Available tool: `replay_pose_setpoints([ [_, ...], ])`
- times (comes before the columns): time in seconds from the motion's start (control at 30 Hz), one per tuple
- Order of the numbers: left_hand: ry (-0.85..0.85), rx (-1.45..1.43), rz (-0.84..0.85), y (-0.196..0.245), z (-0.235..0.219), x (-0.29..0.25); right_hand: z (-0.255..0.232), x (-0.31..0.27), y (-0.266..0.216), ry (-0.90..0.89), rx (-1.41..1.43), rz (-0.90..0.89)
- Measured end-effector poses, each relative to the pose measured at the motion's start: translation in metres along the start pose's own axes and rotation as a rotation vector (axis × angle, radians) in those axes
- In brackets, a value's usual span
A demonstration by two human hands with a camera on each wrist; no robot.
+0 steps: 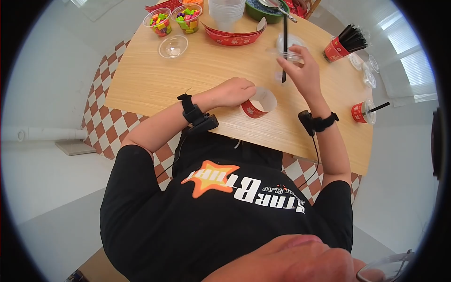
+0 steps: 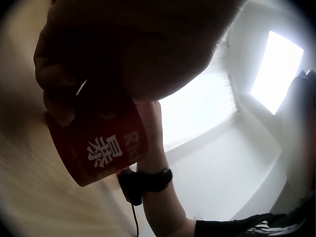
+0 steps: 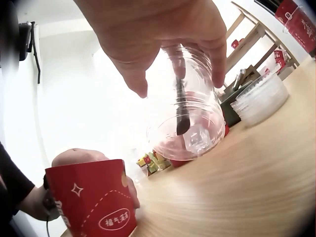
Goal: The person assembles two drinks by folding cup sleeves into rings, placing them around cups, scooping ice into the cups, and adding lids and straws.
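My left hand [image 1: 232, 91] is near the table's front edge and pinches the rim of a red paper cup sleeve [image 1: 253, 112]. The sleeve has a pale inside and stands as a ring; white lettering shows on its outside in the left wrist view. To its right, my right hand [image 1: 304, 71] grips a clear plastic cup [image 3: 163, 133] from above, fingers spread around its upper part. A black straw [image 3: 182, 116] stands inside that cup and rises past the hand in the head view. The cup's base is close over the table in the right wrist view.
Cups of coloured cubes [image 1: 188, 21], a clear dome lid [image 1: 173, 46], a red paper tray [image 1: 235, 38], stacked clear cups [image 1: 226, 11] and a green bowl [image 1: 263, 14] stand farther back. Rightward are black straws [image 1: 352, 37] in a holder, clear lids [image 1: 369, 78] and a red-sleeved cup [image 1: 359, 113].
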State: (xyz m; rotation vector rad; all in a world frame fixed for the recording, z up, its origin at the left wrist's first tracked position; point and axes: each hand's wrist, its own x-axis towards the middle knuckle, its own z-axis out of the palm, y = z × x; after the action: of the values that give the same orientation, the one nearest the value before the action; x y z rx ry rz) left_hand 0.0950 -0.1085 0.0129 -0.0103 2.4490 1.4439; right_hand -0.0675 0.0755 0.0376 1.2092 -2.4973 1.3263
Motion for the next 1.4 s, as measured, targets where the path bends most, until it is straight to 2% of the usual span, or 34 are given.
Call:
replay_pose_setpoints([
  [0.03, 0.033, -0.043, 0.027, -0.007, 0.003, 0.006, -0.008, -0.006, -0.008, 0.130, 0.059, -0.056],
  [0.07, 0.064, -0.087, 0.054, -0.010, 0.005, 0.011, -0.014, -0.012, -0.015, 0.131, 0.056, -0.053],
  [0.13, 0.052, -0.159, 0.022, -0.002, 0.008, 0.016, -0.024, -0.028, -0.026, 0.225, 0.284, -0.119],
  [0.17, 0.043, -0.227, -0.012, 0.001, 0.011, 0.019, -0.027, -0.037, -0.028, 0.181, 0.342, -0.149],
  [0.3, 0.082, -0.318, 0.038, 0.006, 0.025, 0.033, -0.025, -0.066, -0.037, 0.156, 0.277, -0.242],
  [0.37, 0.075, -0.321, -0.024, 0.009, 0.026, 0.037, -0.022, -0.072, -0.031, 0.138, 0.203, -0.258],
  [0.5, 0.028, -0.384, -0.041, 0.003, 0.030, 0.046, -0.016, -0.082, -0.024, 0.066, 0.050, -0.264],
  [0.53, 0.040, -0.514, -0.054, 0.002, 0.033, 0.048, -0.015, -0.084, -0.025, 0.038, -0.034, -0.276],
  [0.57, 0.051, -0.644, -0.067, 0.001, 0.036, 0.048, -0.015, -0.086, -0.023, 0.019, -0.027, -0.254],
  [0.67, 0.030, -0.757, -0.019, -0.007, 0.036, 0.047, -0.016, -0.091, -0.021, 0.001, -0.110, -0.224],
  [0.9, -0.026, -0.775, 0.032, -0.014, 0.036, 0.047, -0.013, -0.105, -0.012, -0.084, 0.024, -0.065],
  [0.97, -0.059, -0.766, 0.034, -0.013, 0.035, 0.047, -0.013, -0.109, -0.012, -0.133, 0.157, 0.066],
  [1.07, -0.067, -0.758, 0.068, -0.011, 0.036, 0.043, -0.019, -0.112, -0.009, -0.109, 0.137, 0.055],
  [1.1, -0.087, -0.751, 0.072, -0.011, 0.038, 0.042, -0.024, -0.115, -0.007, -0.092, 0.129, 0.066],
  [1.17, 0.045, -0.705, 0.105, -0.012, 0.042, 0.043, -0.042, -0.121, -0.003, -0.003, 0.196, 0.114],
  [1.2, 0.010, -0.697, 0.120, -0.014, 0.043, 0.043, -0.054, -0.126, -0.001, 0.028, 0.177, 0.128],
  [1.27, 0.043, -0.726, 0.116, -0.019, 0.041, 0.042, -0.081, -0.137, 0.001, 0.254, 0.121, 0.152],
  [1.33, 0.021, -0.738, 0.121, -0.017, 0.038, 0.040, -0.113, -0.153, 0.015, 0.452, -0.054, 0.206],
  [1.4, 0.014, -0.754, 0.121, -0.013, 0.039, 0.039, -0.148, -0.172, 0.033, 0.552, -0.136, 0.218],
])
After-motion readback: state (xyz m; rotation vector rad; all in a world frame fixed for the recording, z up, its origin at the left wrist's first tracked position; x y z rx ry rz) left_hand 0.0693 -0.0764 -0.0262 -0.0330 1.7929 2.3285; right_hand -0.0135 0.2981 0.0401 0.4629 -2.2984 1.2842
